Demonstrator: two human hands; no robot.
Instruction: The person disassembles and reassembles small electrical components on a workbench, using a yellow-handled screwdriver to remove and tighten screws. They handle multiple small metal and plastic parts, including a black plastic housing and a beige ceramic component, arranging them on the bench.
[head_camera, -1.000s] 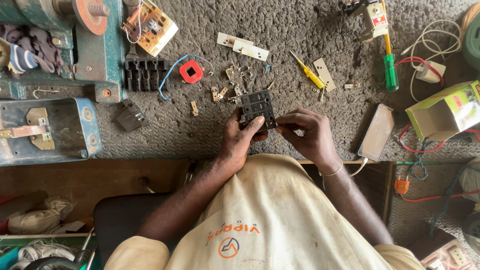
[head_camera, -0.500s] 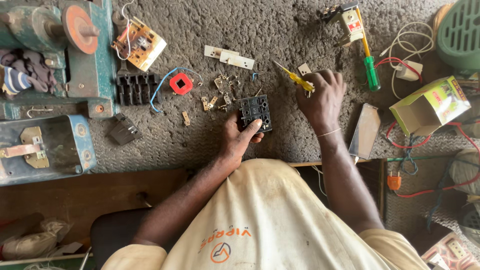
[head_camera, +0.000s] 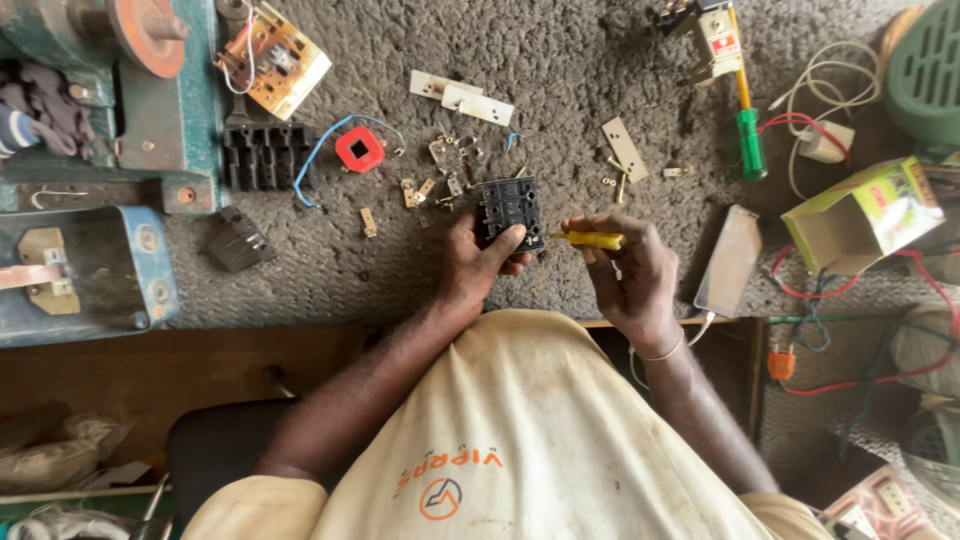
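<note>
So the black switch block sits in my left hand, fingers wrapped around it just above the bench edge. My right hand now grips a yellow-handled screwdriver, which it was grabbing off the mat half a second ago. Open green-yellow carton far right, red coil upper left, bare mat between.

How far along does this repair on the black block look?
Already out: small brass bits lie loose on the mat. In hand: the left hand grips the black switch block while the right hand holds a yellow-handled screwdriver beside it. Left: the block remains unassembled, parts scattered.
</note>
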